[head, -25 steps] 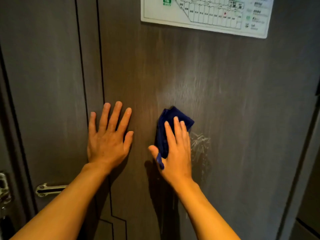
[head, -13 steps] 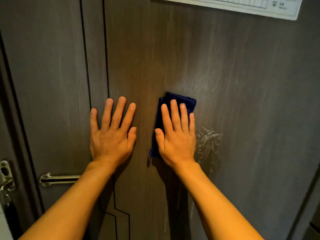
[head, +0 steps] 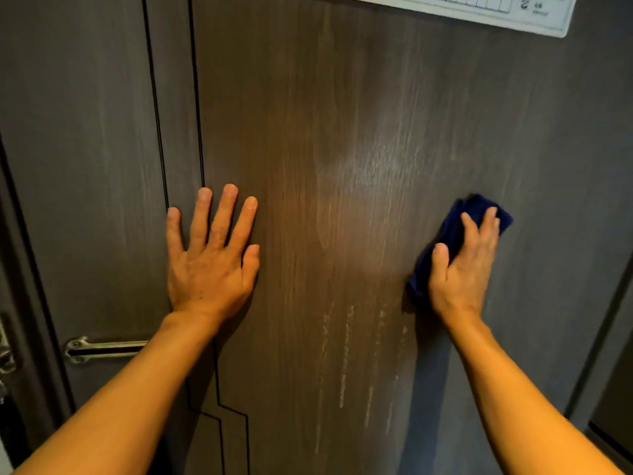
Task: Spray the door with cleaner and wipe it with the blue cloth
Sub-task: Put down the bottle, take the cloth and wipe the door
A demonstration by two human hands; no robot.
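A dark wood-grain door (head: 342, 132) fills the view. My left hand (head: 210, 258) lies flat against it left of centre, fingers spread, holding nothing. My right hand (head: 462, 265) presses the folded blue cloth (head: 452, 231) onto the door at the right, fingers laid over it; the cloth shows above and left of the hand. Pale streaks of cleaner (head: 346, 365) run down the door below and between the hands. No spray bottle is in view.
A white floor-plan sign (head: 513, 12) is fixed to the door at the top right. A metal latch bar (head: 102, 349) and lock hardware (head: 5, 347) sit at the lower left. The door's edge and frame (head: 603, 337) run down the right side.
My right hand has slid the cloth from the door's centre far to the right. The foamy patch beside it has been wiped away. The left hand stays flat in place.
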